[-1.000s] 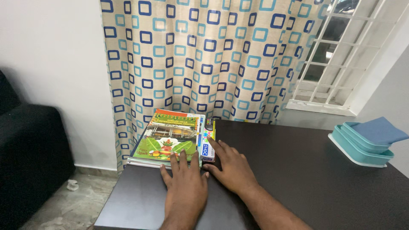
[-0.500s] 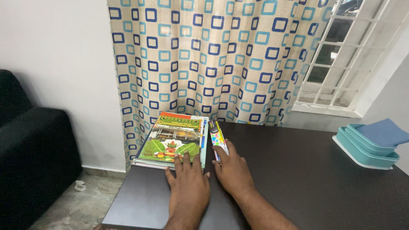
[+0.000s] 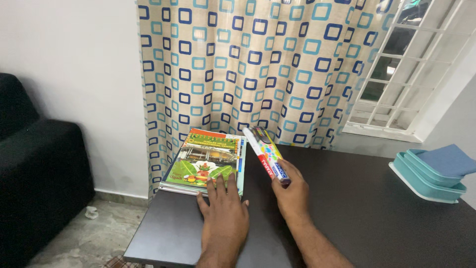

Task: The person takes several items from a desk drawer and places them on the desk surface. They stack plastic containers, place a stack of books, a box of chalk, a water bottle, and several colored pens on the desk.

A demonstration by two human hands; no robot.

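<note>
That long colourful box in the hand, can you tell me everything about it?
The long box is slim and rectangular and looks like printed cardboard. One face is white with bright dots, and a side has a red strip and a blue end. It is shut and lifted off the dark table, tilted, with its far end toward the curtain. The right hand grips its near end with the fingers. It hangs beside the stack of books, not touching it.

Right hand (image 3: 292, 196) grips long box (image 3: 265, 154); left hand (image 3: 224, 218) flat, fingertips on book stack (image 3: 206, 161).
</note>
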